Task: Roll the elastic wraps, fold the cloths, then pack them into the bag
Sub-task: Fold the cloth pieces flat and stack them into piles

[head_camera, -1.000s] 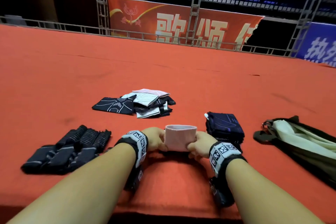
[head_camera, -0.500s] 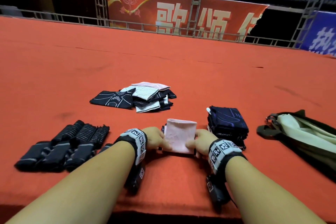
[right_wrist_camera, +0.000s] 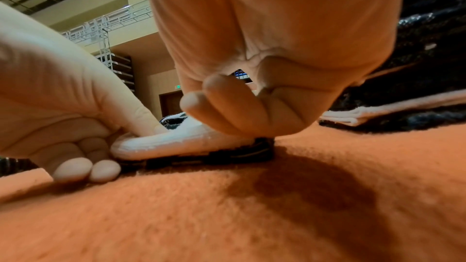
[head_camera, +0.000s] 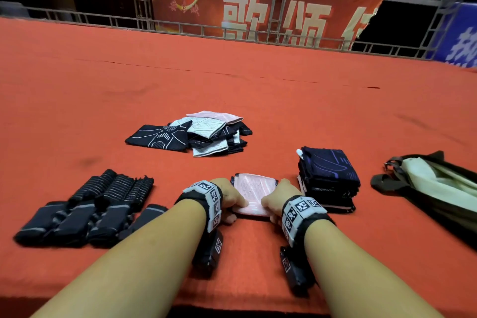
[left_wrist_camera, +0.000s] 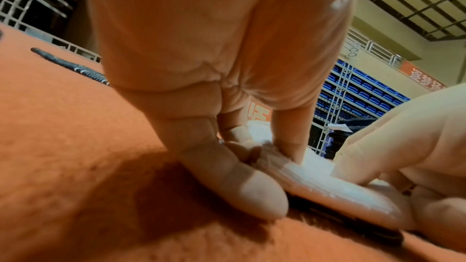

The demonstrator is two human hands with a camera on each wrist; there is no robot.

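A folded pink cloth (head_camera: 254, 192) lies flat on a dark cloth on the red carpet right in front of me. My left hand (head_camera: 232, 201) pinches its near left corner, thumb on top (left_wrist_camera: 290, 146) and fingers curled at the edge. My right hand (head_camera: 276, 201) pinches the near right corner the same way, its curled fingers (right_wrist_camera: 227, 107) over the cloth (right_wrist_camera: 181, 142). A stack of folded dark cloths (head_camera: 327, 178) stands just right of my right hand. Loose cloths (head_camera: 201, 134) lie piled further back. Rolled dark wraps (head_camera: 87, 209) lie in rows at the left.
An open dark bag with a pale green lining (head_camera: 438, 188) lies at the right edge. The carpet's near edge (head_camera: 232, 304) runs under my forearms. A metal railing (head_camera: 232, 33) and a red banner close off the far side.
Both hands have lowered the pink cloth from upright above the carpet to flat on the dark cloth. The grip at its two near corners has stayed.
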